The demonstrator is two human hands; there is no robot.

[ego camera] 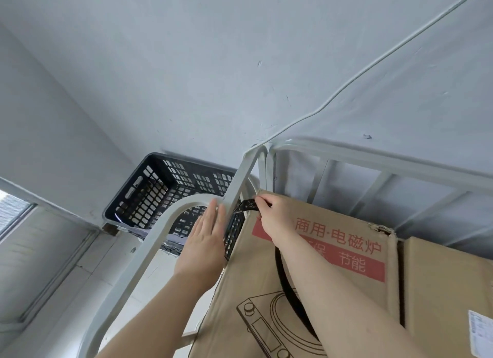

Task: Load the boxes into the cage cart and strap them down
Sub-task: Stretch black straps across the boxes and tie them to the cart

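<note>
A brown cardboard box (344, 253) with a red label and a cooker drawing lies on top inside the grey metal cage cart (373, 158). A second plain box (448, 283) sits to its right. A black strap (286, 277) runs across the printed box under my right arm. My right hand (272, 216) pinches the strap's end (246, 206) at the box's far left corner, next to the cart's side bar. My left hand (205, 240) reaches outside the cart with straight fingers, touching the side bar (240, 181) near the strap end.
A black perforated plastic crate (149, 189) stands on the floor beyond the cart's left side, against the grey wall. A rounded grey cart handle (149, 240) curves in front of it. A thin pipe (373, 64) runs up the wall.
</note>
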